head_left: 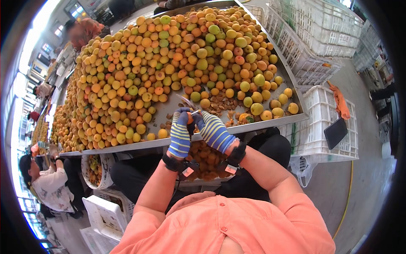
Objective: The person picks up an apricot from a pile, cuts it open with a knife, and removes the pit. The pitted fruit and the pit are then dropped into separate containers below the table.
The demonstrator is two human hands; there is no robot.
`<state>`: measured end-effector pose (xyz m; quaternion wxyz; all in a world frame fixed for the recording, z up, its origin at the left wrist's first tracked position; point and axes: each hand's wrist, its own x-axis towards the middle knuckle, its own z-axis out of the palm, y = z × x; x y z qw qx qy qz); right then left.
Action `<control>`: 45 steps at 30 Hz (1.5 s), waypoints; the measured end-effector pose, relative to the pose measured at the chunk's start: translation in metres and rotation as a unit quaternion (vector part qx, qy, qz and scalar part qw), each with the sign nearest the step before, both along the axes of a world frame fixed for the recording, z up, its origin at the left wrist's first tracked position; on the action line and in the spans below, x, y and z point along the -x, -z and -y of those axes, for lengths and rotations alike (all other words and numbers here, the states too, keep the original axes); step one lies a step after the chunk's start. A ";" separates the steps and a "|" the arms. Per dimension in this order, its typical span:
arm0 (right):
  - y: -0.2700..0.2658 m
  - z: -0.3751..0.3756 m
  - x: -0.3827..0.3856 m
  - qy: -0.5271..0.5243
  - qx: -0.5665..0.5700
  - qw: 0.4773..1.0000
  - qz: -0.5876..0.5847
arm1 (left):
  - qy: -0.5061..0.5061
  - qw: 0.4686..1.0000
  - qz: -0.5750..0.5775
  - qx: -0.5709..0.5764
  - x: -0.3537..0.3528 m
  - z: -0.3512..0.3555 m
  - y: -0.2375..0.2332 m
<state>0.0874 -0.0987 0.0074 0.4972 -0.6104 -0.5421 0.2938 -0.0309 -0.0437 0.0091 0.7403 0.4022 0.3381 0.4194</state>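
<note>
My left hand (180, 133), in a blue and yellow striped glove, is closed around a small orange apricot (190, 118), mostly hidden by the fingers. My right hand (215, 132), gloved alike, is closed close beside it on a slim metal-bladed tool (185, 100); its blade points up and away over the tray. I cannot make out its exact kind. Both hands are over the near edge of the metal tray (169, 106), which bears a large heap of apricots (139, 72). Brown apricot stones (222, 103) lie just beyond my right hand.
Opened apricots (205, 156) lie in a container below my hands. White plastic crates (317, 29) are stacked at right; another crate (321, 122) bears an orange cloth (339, 101) and a dark flat object (336, 133). A bucket (106, 171) and a co-worker (53, 186) are at left.
</note>
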 end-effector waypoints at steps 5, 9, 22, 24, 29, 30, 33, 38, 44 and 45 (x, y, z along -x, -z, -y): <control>-0.019 0.009 -0.025 -0.245 0.258 0.658 -0.664 | 0.028 0.992 0.105 0.064 -0.001 -0.008 -0.005; -0.047 0.016 -0.016 -0.133 0.224 0.825 -0.501 | 0.001 0.962 0.215 0.170 0.001 -0.018 -0.003; -0.007 0.017 -0.011 -0.003 -0.020 0.997 0.071 | 0.004 0.967 0.202 0.153 -0.004 -0.021 0.004; -0.016 0.019 -0.010 0.006 0.015 0.997 0.069 | 0.011 0.971 0.202 0.127 -0.005 -0.019 0.001; -0.024 0.021 -0.009 -0.001 0.078 0.990 0.121 | 0.043 0.980 0.185 0.060 -0.005 -0.022 0.000; -0.027 0.021 -0.011 -0.005 0.088 0.987 0.133 | 0.054 0.984 0.164 0.036 -0.005 -0.025 -0.002; -0.025 0.019 -0.015 -0.012 0.080 0.988 0.132 | 0.060 0.991 0.115 0.018 -0.004 -0.023 -0.010; -0.029 0.016 -0.016 0.046 0.030 0.986 0.155 | 0.119 0.959 0.209 0.148 -0.013 -0.017 -0.017; -0.042 0.022 -0.022 0.028 0.097 0.973 0.208 | 0.164 0.971 0.167 0.051 -0.009 -0.022 -0.009; -0.043 0.023 -0.023 0.023 0.097 0.971 0.217 | 0.151 0.984 0.093 -0.001 -0.008 -0.025 -0.013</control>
